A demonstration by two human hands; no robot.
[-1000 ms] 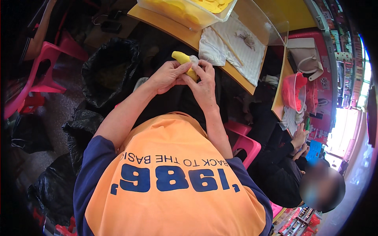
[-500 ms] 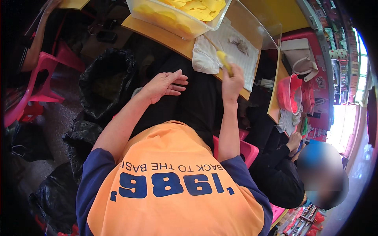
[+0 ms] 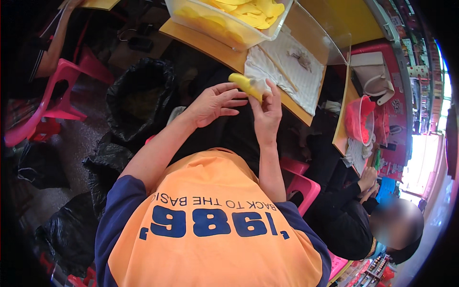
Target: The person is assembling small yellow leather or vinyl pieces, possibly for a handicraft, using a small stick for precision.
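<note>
My right hand [image 3: 267, 115] pinches a curved yellow piece [image 3: 243, 83] above my lap, thumb and fingers at its right end. The piece is slightly blurred, with a greyish patch near its middle; I cannot make out its kind. Close to its lower left side is my left hand [image 3: 216, 105], fingers apart and pointing right, with nothing gripped. Whether its fingertips touch the piece is not clear. Beyond both hands, a clear plastic bin [image 3: 239, 37] full of flat yellow pieces [image 3: 248, 10] stands on the wooden table [image 3: 205, 42].
A white cloth [image 3: 306, 88] with a thin stick [image 3: 279, 67] covers part of the table. Black bags [image 3: 138, 107] stand on the floor at left, near a pink chair [image 3: 62, 91]. Rightward are a tub of red pieces [image 3: 358, 119], a white handbag [image 3: 370, 74] and a seated person [image 3: 344, 220].
My right hand has brought the yellow piece leftward from over the cloth to beside my left hand. My left hand stays open, its fingers closer to the piece. The whole view has shifted slightly.
</note>
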